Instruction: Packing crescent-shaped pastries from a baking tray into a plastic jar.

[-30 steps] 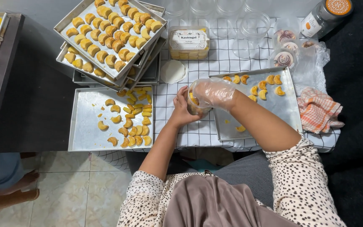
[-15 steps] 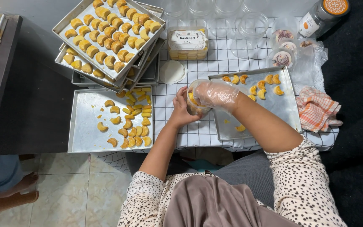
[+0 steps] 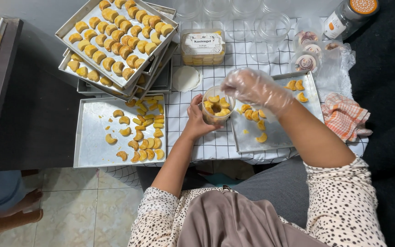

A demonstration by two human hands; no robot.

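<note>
My left hand (image 3: 197,120) grips a small clear round jar (image 3: 217,105) partly filled with yellow crescent cookies. My right hand (image 3: 251,88), in a thin clear plastic glove, hovers just above and to the right of the jar's mouth with fingers bunched; whether it holds a cookie I cannot tell. Below the right hand lies a metal tray (image 3: 280,132) with several loose crescent cookies. Another metal tray (image 3: 92,142) to the left holds more cookies along its right side.
A stack of trays (image 3: 115,41) full of cookies sits at the back left. A filled, lidded cookie box (image 3: 202,46), empty clear jars (image 3: 273,27), round lids (image 3: 305,61), a white lid (image 3: 186,78) and a checked cloth (image 3: 345,116) lie on the grid-patterned mat. Another person's foot (image 3: 24,203) shows bottom left.
My gloved right hand has lifted off the jar's mouth and moved to the right, uncovering the cookies inside. The left hand still holds the jar in the same place.
</note>
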